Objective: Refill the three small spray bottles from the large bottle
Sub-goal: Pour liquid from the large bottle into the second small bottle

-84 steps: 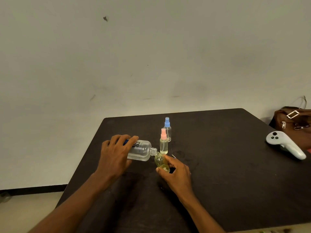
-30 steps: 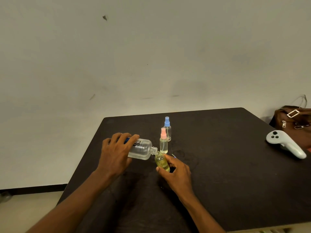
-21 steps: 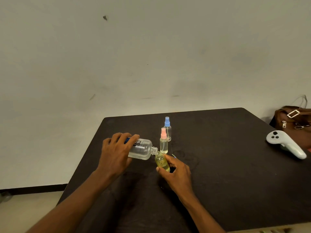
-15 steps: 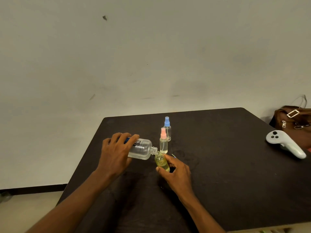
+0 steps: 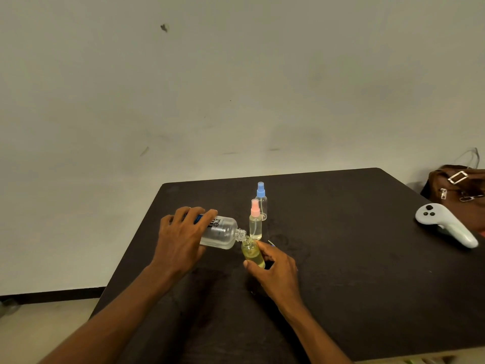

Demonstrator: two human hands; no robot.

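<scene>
Clear plastic large bottle (image 5: 220, 232) lies tipped in the left hand (image 5: 181, 237), fingers (image 5: 207, 215) curled round it, its mouth meeting the uncapped small bottle (image 5: 252, 253). Right hand (image 5: 275, 269) pinches that tilted, yellow-filled bottle mid-table (image 5: 341, 258). Pink-capped bottle (image 5: 255, 222) and blue-capped bottle (image 5: 261, 200) stand upright just behind.

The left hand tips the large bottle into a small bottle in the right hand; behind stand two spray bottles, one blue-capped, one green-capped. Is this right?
Almost. The head view shows one cap is pink, not green: the pink-capped bottle. The blue-capped bottle, left hand, large bottle, small bottle and right hand are as stated.
</scene>
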